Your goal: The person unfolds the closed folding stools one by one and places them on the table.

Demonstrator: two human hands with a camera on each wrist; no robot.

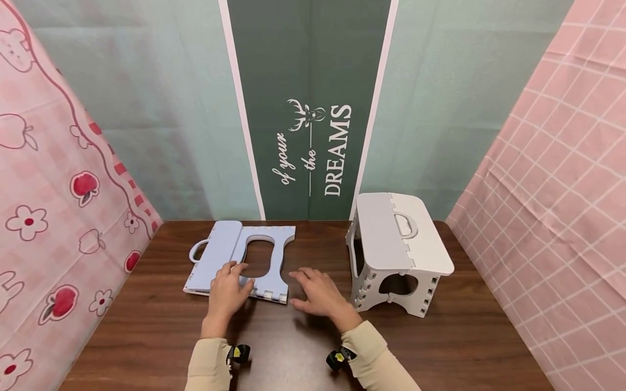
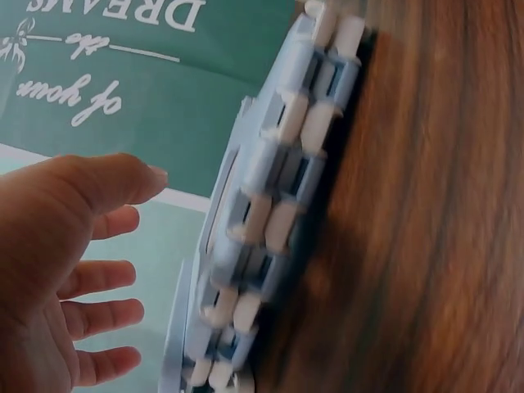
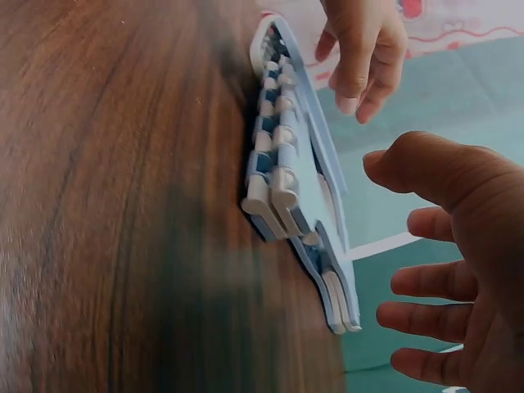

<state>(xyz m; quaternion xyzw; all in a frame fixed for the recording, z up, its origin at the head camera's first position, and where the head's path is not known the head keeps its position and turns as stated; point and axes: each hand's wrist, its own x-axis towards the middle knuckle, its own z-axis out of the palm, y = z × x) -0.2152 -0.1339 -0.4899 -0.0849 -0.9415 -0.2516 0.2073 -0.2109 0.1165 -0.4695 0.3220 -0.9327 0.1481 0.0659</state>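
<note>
A light blue folding stool (image 1: 222, 255) lies folded flat on the wooden table, its looped handle pointing left and its cut-out legs to the right. Over its near edge hovers my left hand (image 1: 227, 290), fingers spread and apart from the stool in the left wrist view. Just right of the leg end is my right hand (image 1: 319, 296), its fingers loosely extended with nothing in them. From the right wrist view, the folded stool (image 3: 282, 147) shows its row of white and blue hinge knuckles along the near side.
A white folding stool (image 1: 381, 239) stands unfolded at the right of the table (image 1: 288, 347), its handle on top. A green and grey curtain (image 1: 313, 65) with lettering hangs behind. Pink cloths border the left and right sides.
</note>
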